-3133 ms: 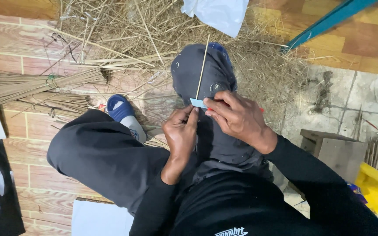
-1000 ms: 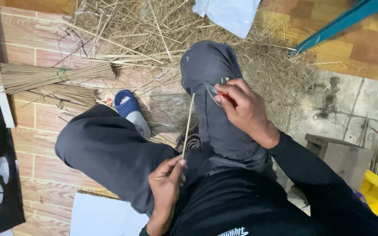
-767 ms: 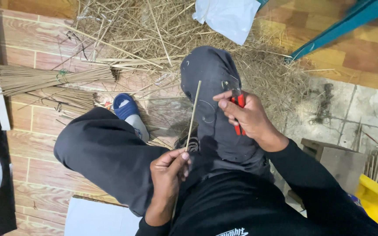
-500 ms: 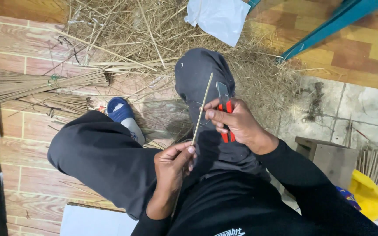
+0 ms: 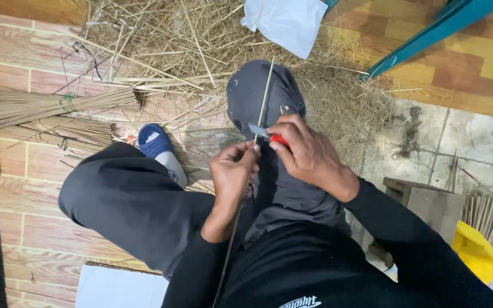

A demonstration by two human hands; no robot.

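While the left hand (image 5: 232, 171) pinches a thin stick (image 5: 262, 105) running near-upright over the knee, right hand (image 5: 306, 154) clamped on a red-handled knife (image 5: 265, 134), blade touching the stick crosswise

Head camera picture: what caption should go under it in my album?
Seated on the floor, left hand holds a thin stick while right hand shaves it with a red-handled knife.
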